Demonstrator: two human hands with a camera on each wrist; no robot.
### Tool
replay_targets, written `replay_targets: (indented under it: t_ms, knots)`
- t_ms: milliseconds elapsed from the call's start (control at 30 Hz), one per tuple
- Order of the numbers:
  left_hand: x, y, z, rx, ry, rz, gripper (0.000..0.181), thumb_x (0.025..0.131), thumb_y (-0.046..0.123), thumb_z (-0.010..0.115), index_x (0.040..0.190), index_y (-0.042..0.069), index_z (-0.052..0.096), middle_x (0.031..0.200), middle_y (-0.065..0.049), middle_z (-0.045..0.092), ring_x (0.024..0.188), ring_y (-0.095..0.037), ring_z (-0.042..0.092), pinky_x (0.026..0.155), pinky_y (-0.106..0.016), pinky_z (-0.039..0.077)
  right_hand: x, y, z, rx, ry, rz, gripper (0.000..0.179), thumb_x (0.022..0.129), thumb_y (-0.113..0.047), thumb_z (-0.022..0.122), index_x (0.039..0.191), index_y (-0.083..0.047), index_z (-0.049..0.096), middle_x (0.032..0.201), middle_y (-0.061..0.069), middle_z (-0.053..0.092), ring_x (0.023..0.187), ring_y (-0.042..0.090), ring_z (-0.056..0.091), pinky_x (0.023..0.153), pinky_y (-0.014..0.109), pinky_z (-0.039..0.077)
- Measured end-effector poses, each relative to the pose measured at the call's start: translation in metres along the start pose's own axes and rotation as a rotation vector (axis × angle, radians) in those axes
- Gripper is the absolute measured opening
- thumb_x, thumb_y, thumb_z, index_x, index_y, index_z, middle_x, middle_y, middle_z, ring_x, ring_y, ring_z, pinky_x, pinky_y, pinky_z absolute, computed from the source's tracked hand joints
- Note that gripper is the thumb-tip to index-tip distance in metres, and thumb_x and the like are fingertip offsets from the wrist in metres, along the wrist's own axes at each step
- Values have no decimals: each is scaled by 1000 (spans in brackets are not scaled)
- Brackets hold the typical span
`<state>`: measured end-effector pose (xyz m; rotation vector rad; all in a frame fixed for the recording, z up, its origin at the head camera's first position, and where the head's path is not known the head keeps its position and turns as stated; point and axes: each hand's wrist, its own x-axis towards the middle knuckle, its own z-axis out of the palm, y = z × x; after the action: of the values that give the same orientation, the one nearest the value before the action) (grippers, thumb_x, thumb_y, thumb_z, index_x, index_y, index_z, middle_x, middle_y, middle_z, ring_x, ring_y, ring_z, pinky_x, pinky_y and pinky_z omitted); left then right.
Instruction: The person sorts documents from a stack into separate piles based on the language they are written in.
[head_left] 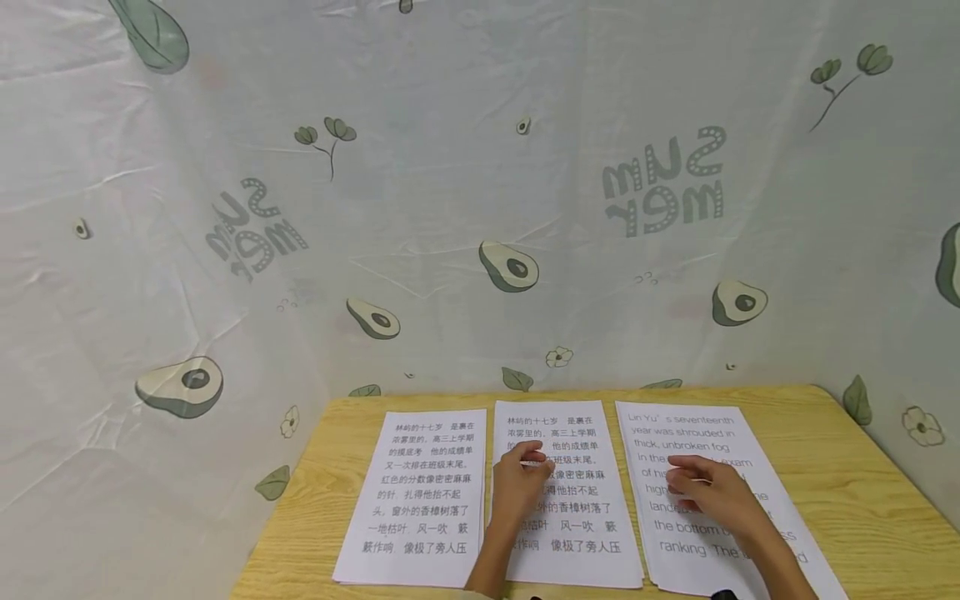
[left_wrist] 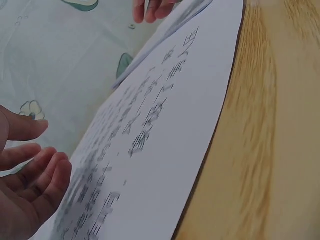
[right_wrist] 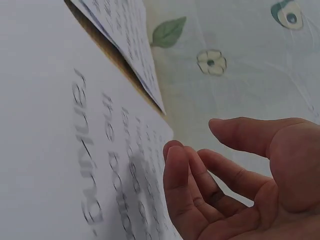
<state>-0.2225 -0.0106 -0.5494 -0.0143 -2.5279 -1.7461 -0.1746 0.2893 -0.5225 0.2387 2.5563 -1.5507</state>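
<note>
My left hand [head_left: 522, 477] hovers over the middle stack of printed paper [head_left: 573, 533], its fingers loosely bent with nothing between them. Chinese text covers that top sheet, partly hidden by the hand and forearm. To the right, my right hand [head_left: 708, 492] hangs over a stack of paper with English text [head_left: 675, 567]. In the right wrist view, a gap separates the thumb from the loosely curled fingers [right_wrist: 177, 172], and they hold nothing. The left wrist view likewise has the left thumb [left_wrist: 30, 127] apart from its fingers.
A third stack of paper with Chinese text [head_left: 412, 500] lies at the left of the wooden table [head_left: 862, 467]. Behind and beside the table hangs a pale curtain [head_left: 450, 167] printed with avocados, leaves and flowers. Narrow strips of wood show between the stacks.
</note>
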Motion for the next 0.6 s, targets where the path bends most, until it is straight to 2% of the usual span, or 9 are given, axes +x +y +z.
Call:
replay_targets:
  t_ms: [267,600]
  knots:
    - [-1,-11,-29,24,20,-5,40,91,12,82,130,4,75,102,0,76,86,-8,70,72,-21,58,2,-12,30,4,-4,-24,53,104,-20,69,145,11,57,117,13,72,96,15,73,75,24,63]
    - [0,-23,-56,95,73,5,38,91,11,81,128,2,75,103,-3,76,87,-11,70,73,-21,56,5,-23,51,-13,5,-55,51,101,-18,70,142,12,60,113,14,73,91,18,74,72,25,63]
